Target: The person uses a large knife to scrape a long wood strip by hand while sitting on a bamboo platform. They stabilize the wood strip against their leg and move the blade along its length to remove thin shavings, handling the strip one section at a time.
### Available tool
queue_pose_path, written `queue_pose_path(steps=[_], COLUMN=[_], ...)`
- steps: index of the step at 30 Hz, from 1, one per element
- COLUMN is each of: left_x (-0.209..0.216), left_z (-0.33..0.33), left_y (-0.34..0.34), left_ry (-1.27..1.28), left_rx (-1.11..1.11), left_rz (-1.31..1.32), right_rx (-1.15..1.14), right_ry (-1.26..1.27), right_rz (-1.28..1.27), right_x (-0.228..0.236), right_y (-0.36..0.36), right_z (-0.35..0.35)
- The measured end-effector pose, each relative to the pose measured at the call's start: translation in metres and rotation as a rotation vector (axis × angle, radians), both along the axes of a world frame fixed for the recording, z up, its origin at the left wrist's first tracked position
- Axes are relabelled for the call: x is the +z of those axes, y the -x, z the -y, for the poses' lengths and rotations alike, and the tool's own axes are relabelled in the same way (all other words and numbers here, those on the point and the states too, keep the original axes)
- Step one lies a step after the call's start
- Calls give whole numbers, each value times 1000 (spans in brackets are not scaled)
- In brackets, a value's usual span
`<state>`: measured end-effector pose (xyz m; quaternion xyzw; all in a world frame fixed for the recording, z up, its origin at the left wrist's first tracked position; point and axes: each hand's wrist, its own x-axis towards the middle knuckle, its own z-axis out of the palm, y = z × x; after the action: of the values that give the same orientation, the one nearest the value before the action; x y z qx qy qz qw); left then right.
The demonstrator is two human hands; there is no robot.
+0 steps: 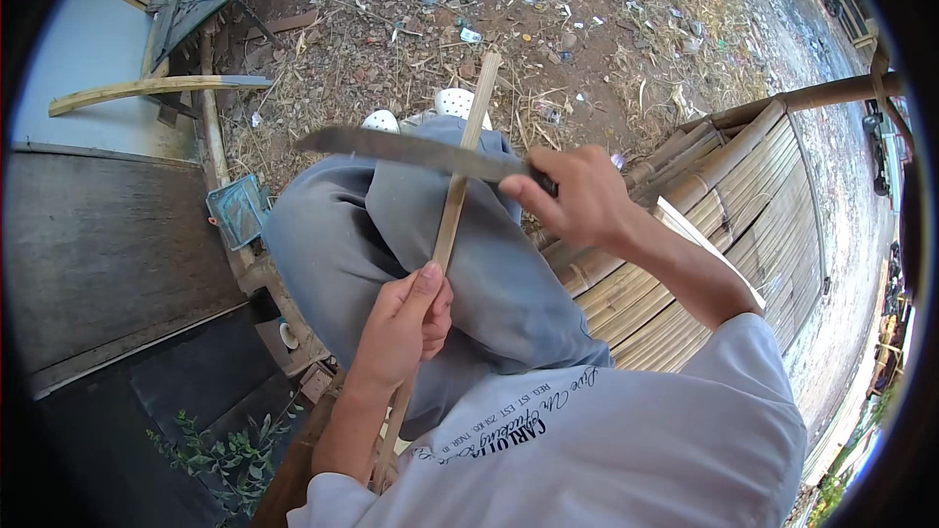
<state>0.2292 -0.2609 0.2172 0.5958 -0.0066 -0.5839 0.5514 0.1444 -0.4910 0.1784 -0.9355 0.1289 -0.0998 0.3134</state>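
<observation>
The person's left hand (pixel 406 321) is closed around a long, narrow strip of pale wood (pixel 450 220), thumb laid along its upper face and fingers curled beneath. The strip slants over the grey-blue trousers (pixel 469 279), its far end pointing away beyond the knees and its near end running back below the left hand toward the white shirt (pixel 626 430). The right hand (pixel 585 198) is wrapped around the dark handle of a large knife (pixel 421 150), whose long, dull blade reaches leftward across the strip, well above the left hand and nearer the strip's far end. The blade overlaps the wood here, though from this angle I cannot tell whether its edge touches it. Beyond the knees, the white shoes (pixel 455 101) with small holes stand on bare ground (pixel 548 29) scattered with dry stalks, stones and bits of litter. To the right, a slatted bamboo platform (pixel 729 205) stretches away, with a pale flat piece (pixel 696 235) lying just beside the right forearm. On the left are a blue plastic basket (pixel 236 215), a curved wooden piece (pixel 147 90) and, lower down, a leafy plant (pixel 230 460).
</observation>
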Motion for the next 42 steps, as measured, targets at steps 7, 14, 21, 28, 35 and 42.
queue_pose_path(steps=[7, 14, 21, 28, 35, 42], left_x=[-1, -11, -7, -18, -16, -4], left_z=[0, -8, -4, -5, -4, 2], left_y=[-5, -3, -3, 19, 26, 36], left_ry=[110, 122, 139, 45, -67, -113], left_rx=[-12, 5, 19, 14, -77, -79], left_rz=[-158, -106, -198, 222, 792, 850], right_rx=[125, -208, -216, 221, -228, -277], right_ry=[261, 104, 121, 243, 143, 151], right_rz=[71, 107, 90, -63, -40, -77], right_x=[-14, -25, -24, 6, 3, 8], right_y=[-15, -33, -45, -11, -35, -44], right_z=[-10, 33, 26, -18, 37, 28])
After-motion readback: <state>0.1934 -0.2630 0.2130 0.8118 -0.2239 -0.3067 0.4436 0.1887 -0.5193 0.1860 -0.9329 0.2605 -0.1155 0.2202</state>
